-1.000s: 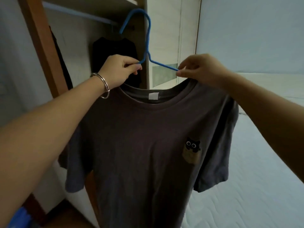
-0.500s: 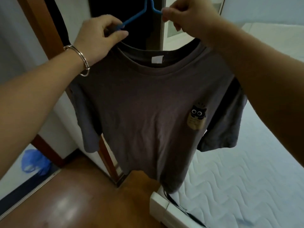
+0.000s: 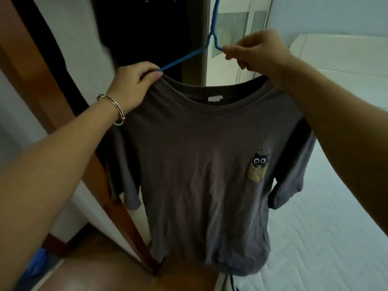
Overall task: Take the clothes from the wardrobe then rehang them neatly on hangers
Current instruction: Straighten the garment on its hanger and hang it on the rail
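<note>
Two bare hands hold up a dark grey short-sleeved cotton T-shirt on a thin blue wire hanger, in front of an open wardrobe. The left hand, with a thin silver bangle on its wrist, has its fingers curled closed round the shirt's left shoulder at the collar, right where the hanger's sloping arm goes into the neck opening. The right hand is raised a little higher, its thumb and fingertips pinched tight on the hanger's other arm just below the twisted neck, with the remaining fingers folded in. The hanger's stem runs up out of the top of the view, so its hook cannot be seen. The shirt hangs full length between the two forearms, front facing the camera, sleeves drooping at each side. A small white label shows inside the back of the collar, and a little patch of a black wide-eyed cat in a tan pocket sits on the chest. Behind the shirt, a black garment with small white lettering hangs inside the wardrobe, whose brown wooden frame slants down the left. A white quilted mattress lies to the right, and brown polished wooden flooring shows below, with a blurred blue object at the lower left corner.
</note>
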Tool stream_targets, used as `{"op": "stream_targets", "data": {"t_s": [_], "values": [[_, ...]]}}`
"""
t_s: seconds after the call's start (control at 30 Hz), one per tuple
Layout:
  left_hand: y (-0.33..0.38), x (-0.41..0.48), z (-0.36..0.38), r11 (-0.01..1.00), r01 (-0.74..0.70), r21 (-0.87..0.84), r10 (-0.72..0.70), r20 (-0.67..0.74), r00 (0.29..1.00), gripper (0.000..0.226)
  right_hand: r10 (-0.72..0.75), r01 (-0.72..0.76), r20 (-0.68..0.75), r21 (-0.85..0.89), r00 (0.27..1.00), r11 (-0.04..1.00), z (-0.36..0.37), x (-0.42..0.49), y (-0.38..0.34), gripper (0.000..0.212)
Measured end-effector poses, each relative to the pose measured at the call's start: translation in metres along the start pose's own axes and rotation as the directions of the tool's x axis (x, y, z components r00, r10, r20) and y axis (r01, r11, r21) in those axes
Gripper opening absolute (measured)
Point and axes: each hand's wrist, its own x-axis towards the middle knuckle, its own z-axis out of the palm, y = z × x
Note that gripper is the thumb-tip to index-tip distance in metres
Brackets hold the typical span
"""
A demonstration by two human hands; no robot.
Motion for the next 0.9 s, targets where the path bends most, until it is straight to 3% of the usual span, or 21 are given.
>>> {"op": "stream_targets", "data": {"t_s": [0.17,0.4,0.6,0.9], "values": [[-0.037,0.036,0.009,0.997,-0.016,-0.076,0.02,0.048,0.999,0.03,0.127,-0.126,-0.063,0.018,0.99,0.992,0.032,0.03,-0.008,0.039],[-0.068,0.081,0.03,0.977,-0.051,-0.207,0.052,-0.001,0.999,0.031,0.214,-0.206,-0.123,0.074,0.969,0.976,0.051,0.055,-0.005,0.028],[-0.1,0.114,0.043,0.973,-0.036,-0.229,0.037,-0.001,0.999,0.029,0.219,-0.211,-0.096,0.081,0.971,0.974,0.068,0.096,0.011,0.036],[-0.148,0.18,0.077,0.977,0.079,-0.2,-0.085,-0.022,0.996,0.024,0.104,-0.106,0.022,0.136,0.994,0.985,0.089,0.205,0.071,0.026]]}}
